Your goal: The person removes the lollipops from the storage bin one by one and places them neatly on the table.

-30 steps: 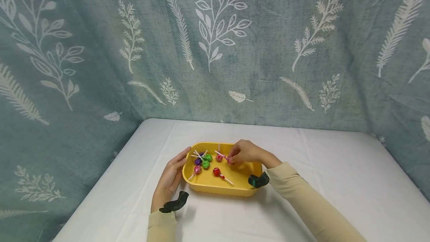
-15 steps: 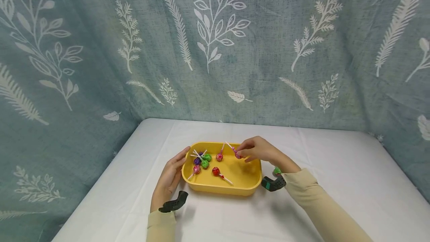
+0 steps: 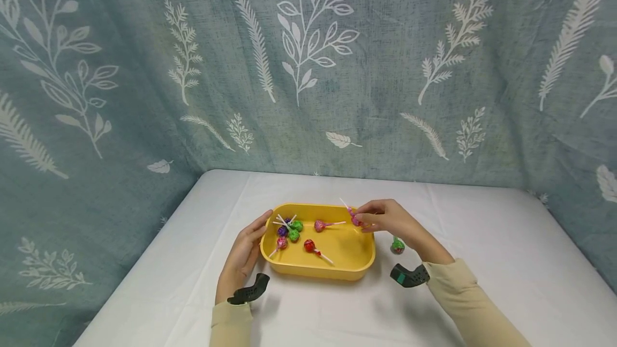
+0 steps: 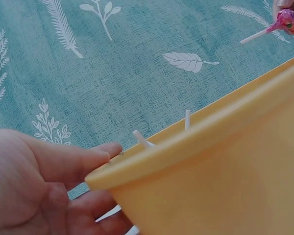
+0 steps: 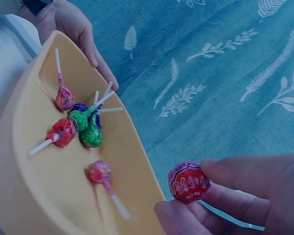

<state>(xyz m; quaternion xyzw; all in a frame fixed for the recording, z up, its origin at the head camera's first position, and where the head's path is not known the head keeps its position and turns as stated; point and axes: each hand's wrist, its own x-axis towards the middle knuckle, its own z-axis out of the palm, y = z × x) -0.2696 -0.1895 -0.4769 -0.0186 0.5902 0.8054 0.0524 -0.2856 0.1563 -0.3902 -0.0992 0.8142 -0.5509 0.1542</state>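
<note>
My right hand (image 3: 392,221) pinches a pink-wrapped lollipop (image 5: 188,181) by its candy head, above the right back rim of a yellow tray (image 3: 318,271). In the head view its white stick points up and left. My left hand (image 3: 246,250) rests against the outside of the tray's left end, fingers stretched along the wall with fingertips right at the rim. Inside the tray lie a red lollipop (image 3: 309,246), a pink lollipop (image 3: 320,225) near the back, another pink lollipop (image 5: 65,99) at the left, and a cluster of green lollipops (image 5: 91,137) and purple lollipops (image 3: 283,232).
A green lollipop (image 3: 397,246) stands on the white tablecloth (image 3: 328,315) just right of the tray, under the right forearm. Behind the table hangs a blue-green curtain (image 3: 308,122) with white leaf prints.
The right hand has carried its lollipop up and right, away from the tray's middle. The back pink lollipop has tipped, its stick now pointing right. The left hand stays at the tray.
</note>
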